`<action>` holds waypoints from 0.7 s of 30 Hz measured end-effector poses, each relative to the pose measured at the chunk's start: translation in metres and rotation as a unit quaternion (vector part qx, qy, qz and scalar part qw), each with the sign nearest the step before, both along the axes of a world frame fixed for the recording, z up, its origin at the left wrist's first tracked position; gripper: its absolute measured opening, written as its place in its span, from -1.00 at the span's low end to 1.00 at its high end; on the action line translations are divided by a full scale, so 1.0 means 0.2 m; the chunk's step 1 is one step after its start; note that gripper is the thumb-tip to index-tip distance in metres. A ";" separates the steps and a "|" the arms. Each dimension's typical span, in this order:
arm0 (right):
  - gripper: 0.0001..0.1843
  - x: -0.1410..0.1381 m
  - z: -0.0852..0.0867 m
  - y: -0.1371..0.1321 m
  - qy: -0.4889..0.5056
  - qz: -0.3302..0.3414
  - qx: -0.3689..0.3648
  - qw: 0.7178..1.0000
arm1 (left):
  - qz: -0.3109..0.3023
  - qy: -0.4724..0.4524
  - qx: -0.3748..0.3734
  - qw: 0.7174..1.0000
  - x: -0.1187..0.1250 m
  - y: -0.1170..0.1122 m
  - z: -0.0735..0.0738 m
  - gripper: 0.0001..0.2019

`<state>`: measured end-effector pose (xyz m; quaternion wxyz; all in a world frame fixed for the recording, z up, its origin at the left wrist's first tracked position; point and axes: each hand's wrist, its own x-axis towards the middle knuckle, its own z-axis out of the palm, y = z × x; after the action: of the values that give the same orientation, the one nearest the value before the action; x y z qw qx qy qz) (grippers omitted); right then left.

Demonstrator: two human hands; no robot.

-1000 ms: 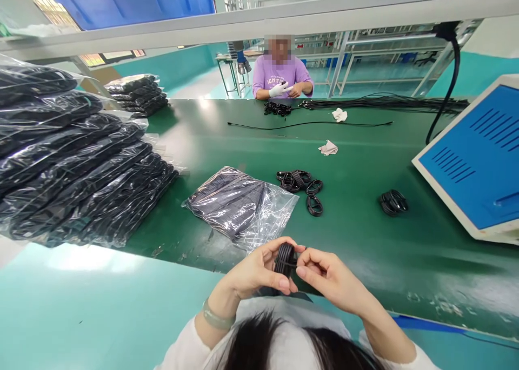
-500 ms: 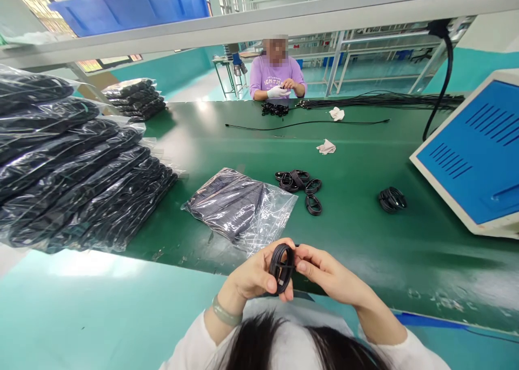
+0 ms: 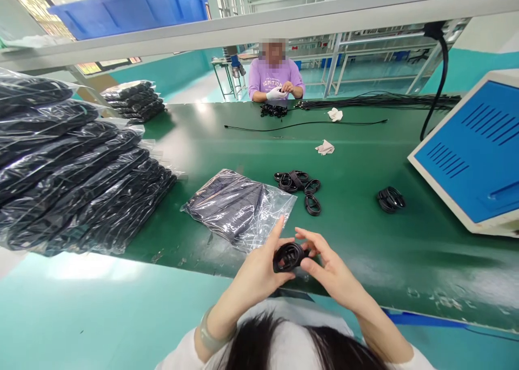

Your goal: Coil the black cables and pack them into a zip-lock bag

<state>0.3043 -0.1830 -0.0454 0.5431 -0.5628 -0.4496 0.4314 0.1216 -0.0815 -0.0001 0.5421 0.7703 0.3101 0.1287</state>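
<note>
Head cam: black cable coil (image 3: pixel 290 257) is up in both hands, just in front of the near edge of the green desk (image 3: pixel 357 165). Left hand (image 3: pixel 261 268) grips it — thumb below, index pointing up and away, other fingers mostly hidden behind. Right hand (image 3: pixel 334 273) is at the coil's right side, thumb and fingertips against it, index raised; whether those fingers actually pinch, can't make out.

On desk: clear bag of black cables (image 3: pixel 227 205) lies flat just beyond the left hand. Small pile of coils (image 3: pixel 294 181) near its right edge, one loose coil (image 3: pixel 312 204) just in front of that pile. Another coil (image 3: pixel 391 199) sits well off to the right, near the blue-and-white machine (image 3: pixel 462 154). Tall stack of bagged cables (image 3: pixel 73 170) at left. Co-worker (image 3: pixel 276 78) across the desk — one hand gloved white.
</note>
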 end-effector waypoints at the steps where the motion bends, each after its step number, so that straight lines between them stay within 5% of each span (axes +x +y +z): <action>1: -0.45 0.00 0.00 0.00 -0.019 0.014 0.018 1.000 | -0.005 0.010 0.018 1.000 0.01 -0.01 -0.01 0.12; 5: -0.58 0.00 -0.03 0.01 -0.048 -0.003 0.017 0.999 | 0.015 0.023 0.045 0.999 0.01 -0.01 -0.06 0.01; 11: -0.68 0.01 -0.06 0.01 -0.080 -0.056 -0.014 0.995 | -0.013 0.035 0.125 0.991 0.03 0.01 -0.08 -0.53; 16: -0.42 0.20 -0.02 0.01 -0.100 -0.071 -0.035 0.992 | -0.041 0.045 0.157 0.986 0.08 0.04 -0.11 -0.48; 19: -0.54 0.37 0.04 0.02 -0.119 -0.179 -0.043 0.976 | -0.076 0.060 0.157 0.983 0.10 0.05 -0.17 -0.44; 21: -0.62 0.46 0.06 0.07 -0.173 -0.188 -0.067 0.965 | -0.093 0.065 0.146 0.983 0.10 0.06 -0.20 -0.34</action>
<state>0.3954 -0.1690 -0.0324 0.4891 -0.7384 -0.3929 0.2473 0.1424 -0.0698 -0.0391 0.4120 0.8734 0.2497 0.0713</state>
